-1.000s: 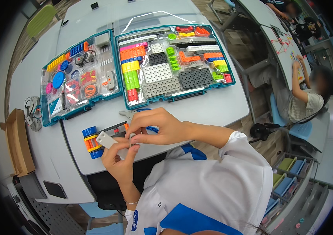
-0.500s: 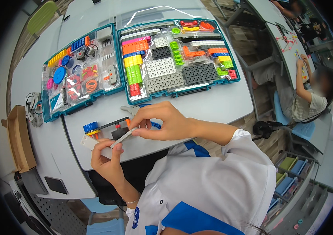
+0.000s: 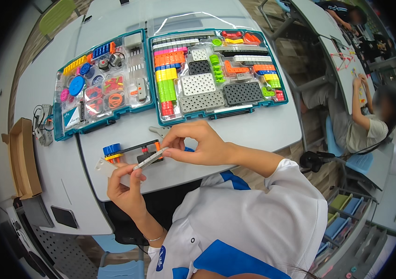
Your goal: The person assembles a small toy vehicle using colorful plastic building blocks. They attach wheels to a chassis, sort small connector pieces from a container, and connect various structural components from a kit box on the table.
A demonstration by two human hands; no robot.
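A thin light-grey building-kit strip (image 3: 150,159) is pinched between both my hands above the near table edge. My left hand (image 3: 127,188) grips its lower left end with thumb and fingertips. At the upper right end, my right hand (image 3: 200,145) closes thumb and fingers on it. Just behind lies a partly built assembly with a blue wheel-like part (image 3: 112,149), a black beam (image 3: 137,147) and yellow, red and orange pieces; my hands cover some of it. A pale plate with holes (image 3: 103,166) shows beside my left fingers; whether they touch it I cannot tell. Behind my right hand, a grey piece (image 3: 160,131) is partly hidden.
Two open teal-edged cases of colourful building parts, one left (image 3: 102,122) and one right (image 3: 161,118), stand farther back. A cardboard box (image 3: 26,162), cables (image 3: 44,123) and a phone (image 3: 64,217) lie left. Another person (image 3: 370,116) works at a table on the right.
The whole view has shifted a little, so the cases sit slightly lower and farther right. The held strip lies at a slightly flatter tilt; both hands keep their grip.
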